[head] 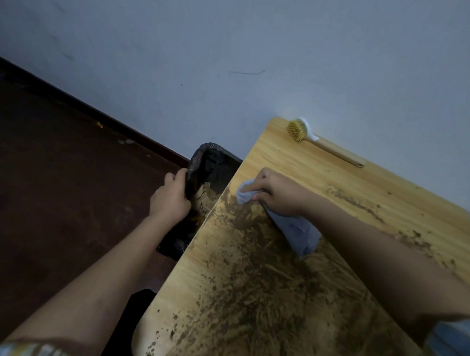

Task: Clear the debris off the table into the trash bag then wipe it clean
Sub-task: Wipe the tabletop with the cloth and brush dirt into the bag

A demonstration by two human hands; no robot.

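Head view. Right hand point(278, 192) grips a pale cloth point(296, 230) on the wooden table point(297, 164), its long axis running from the near right to the table's left edge. Left hand point(170, 199) grips the rim of the black trash bag point(215, 163) against that edge. Brown debris point(250, 287) streaks the tabletop. A brush point(297, 130) lies at the far edge beside the pale wall point(235, 41); dark floor point(51, 181) at left.

Place: plain home room
Signs: bare wall point(235, 41), dark floor point(51, 181) at 9 o'clock, wooden desk point(323, 182), brush point(297, 130)

Bare table point(283, 164) between brush point(297, 130) and cloth point(296, 230).
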